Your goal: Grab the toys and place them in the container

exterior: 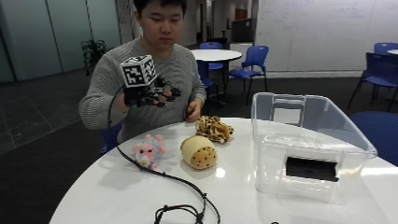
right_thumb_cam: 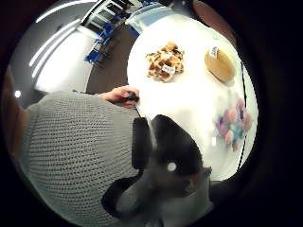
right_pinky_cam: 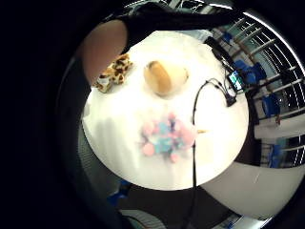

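On round table, plush toys

A round white table fills the centre of the frame. On it lie three toys: a spotted brown-and-yellow plush at upper left, a tan rounded plush just right of it, and a pink-and-blue plush lower down, beside a black cable.
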The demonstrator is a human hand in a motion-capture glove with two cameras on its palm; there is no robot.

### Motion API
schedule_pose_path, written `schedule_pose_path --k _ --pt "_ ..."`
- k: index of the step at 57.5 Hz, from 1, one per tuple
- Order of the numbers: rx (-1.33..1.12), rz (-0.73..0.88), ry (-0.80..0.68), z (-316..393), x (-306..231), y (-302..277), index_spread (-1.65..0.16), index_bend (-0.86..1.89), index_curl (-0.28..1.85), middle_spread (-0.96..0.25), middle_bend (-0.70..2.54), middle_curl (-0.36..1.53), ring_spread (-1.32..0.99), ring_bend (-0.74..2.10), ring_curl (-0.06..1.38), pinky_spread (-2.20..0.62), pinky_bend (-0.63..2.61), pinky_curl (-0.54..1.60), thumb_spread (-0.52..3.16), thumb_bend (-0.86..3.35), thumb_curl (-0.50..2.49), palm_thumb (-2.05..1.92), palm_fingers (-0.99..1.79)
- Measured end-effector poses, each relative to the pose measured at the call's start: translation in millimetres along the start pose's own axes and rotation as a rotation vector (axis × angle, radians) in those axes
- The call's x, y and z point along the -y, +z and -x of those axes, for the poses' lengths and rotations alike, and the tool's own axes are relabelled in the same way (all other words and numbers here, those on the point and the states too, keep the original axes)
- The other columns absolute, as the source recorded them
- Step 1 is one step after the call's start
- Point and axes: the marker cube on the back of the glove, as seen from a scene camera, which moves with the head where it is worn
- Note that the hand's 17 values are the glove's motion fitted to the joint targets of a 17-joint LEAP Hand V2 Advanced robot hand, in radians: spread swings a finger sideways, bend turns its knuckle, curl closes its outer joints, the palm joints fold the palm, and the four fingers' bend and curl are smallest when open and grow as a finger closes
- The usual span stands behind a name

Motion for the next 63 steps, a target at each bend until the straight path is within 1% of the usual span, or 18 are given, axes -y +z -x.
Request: schedule_pose_path --k 12,21,27,31,41,46,54,63 --pt "-0.056 -0.031 0.164 -63 11 -42 -0.40 0.20 0.32 -0.20 0.16 0.24 -0.16 0.22 0.18 0.03 0.59 0.29 1.37 -0.02 0.17 -0.03 0.00" --pt "-0.071 -0.015 0.196 -82 16 -40 -0.40 0.21 0.35 -0.20 0.17 0.25 -0.16 0.21 0.20 0.03 0.60 0.30 1.38 -0.02 0.18 -0.02 0.00" --pt "-0.054 0.011 0.205 -86 17 -21 -0.40 0.20 0.36 -0.20 0.17 0.26 -0.16 0.22 0.21 0.03 0.61 0.31 1.38 -0.02 0.19 -0.02 0.00" --pt "-0.030 0.039 0.224 -90 15 2 -0.41 0.21 0.37 -0.20 0.17 0.26 -0.16 0.21 0.22 0.03 0.61 0.31 1.39 -0.02 0.19 -0.02 0.00" --pt "0.036 0.233 0.333 -102 -5 94 -0.41 0.20 0.39 -0.20 0.17 0.27 -0.17 0.22 0.24 0.03 0.62 0.32 1.38 -0.02 0.21 -0.02 0.00" --pt "-0.020 0.277 0.405 -101 -20 131 -0.41 0.19 0.39 -0.20 0.17 0.27 -0.17 0.21 0.25 0.04 0.66 0.34 1.36 -0.02 0.22 -0.01 0.00" --pt "-0.032 0.267 0.461 -100 -28 135 -0.43 0.22 0.41 -0.20 0.14 0.26 -0.16 0.19 0.25 0.06 0.77 0.36 1.29 -0.02 0.24 -0.01 0.03" --pt "-0.063 0.284 0.448 -100 -30 134 -0.46 0.30 0.43 -0.21 0.15 0.25 -0.15 0.19 0.25 0.07 0.81 0.38 1.26 0.00 0.27 0.03 0.03"
